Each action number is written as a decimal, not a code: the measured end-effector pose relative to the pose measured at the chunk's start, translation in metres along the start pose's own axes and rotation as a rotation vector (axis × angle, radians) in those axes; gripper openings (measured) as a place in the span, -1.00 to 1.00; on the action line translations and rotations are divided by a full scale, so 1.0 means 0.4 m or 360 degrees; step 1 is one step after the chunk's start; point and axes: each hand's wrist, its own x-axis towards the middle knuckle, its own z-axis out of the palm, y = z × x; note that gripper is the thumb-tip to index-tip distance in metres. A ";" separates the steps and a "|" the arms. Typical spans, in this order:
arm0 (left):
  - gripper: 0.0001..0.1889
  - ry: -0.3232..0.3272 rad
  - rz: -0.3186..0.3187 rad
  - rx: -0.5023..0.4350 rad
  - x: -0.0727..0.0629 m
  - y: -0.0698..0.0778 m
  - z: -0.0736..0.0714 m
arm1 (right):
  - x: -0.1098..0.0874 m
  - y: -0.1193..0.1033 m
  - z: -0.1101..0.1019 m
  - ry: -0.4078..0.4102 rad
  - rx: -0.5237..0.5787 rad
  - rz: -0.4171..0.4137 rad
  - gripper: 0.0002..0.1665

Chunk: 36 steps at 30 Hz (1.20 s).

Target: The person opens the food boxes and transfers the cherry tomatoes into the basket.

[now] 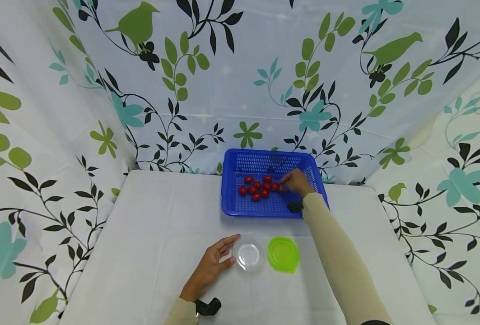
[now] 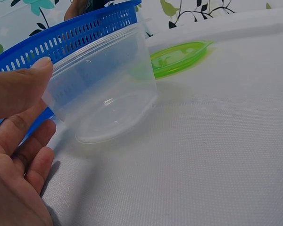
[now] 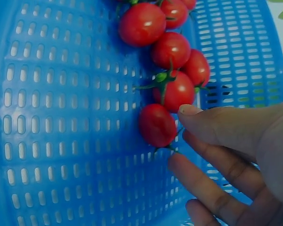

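In the head view, my left hand [image 1: 213, 264] holds the left side of a round clear plastic container [image 1: 249, 254], its thumb and index finger spread along the rim. The left wrist view shows the thumb at the rim of the container [image 2: 106, 89], which stands on the table. My right hand [image 1: 296, 182] is inside the blue basket [image 1: 272, 213], at the right end of a group of cherry tomatoes [image 1: 256, 197]. In the right wrist view, its thumb and fingers are parted beside the nearest cherry tomato [image 3: 157, 125]; whether they touch it I cannot tell.
A green lid [image 1: 283, 254] lies on the table just right of the clear container. The basket stands at the back of the white-covered table [image 1: 162, 225]. A curtain [image 1: 223, 90] with printed leaves and birds hangs behind and at both sides.
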 end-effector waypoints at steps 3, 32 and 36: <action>-0.39 0.0001 -0.0001 -0.0018 0.001 0.005 0.001 | -0.001 -0.001 -0.007 0.0016 0.0014 -0.0005 -0.63; -0.34 0.0568 -0.0078 0.0255 0.006 0.061 0.007 | -0.293 -0.087 -0.006 0.0278 -0.0331 -0.0405 -0.21; -0.20 0.0679 -0.0020 0.0799 0.007 0.093 -0.009 | -0.315 -0.081 0.011 0.0297 -0.0398 -0.0437 -0.10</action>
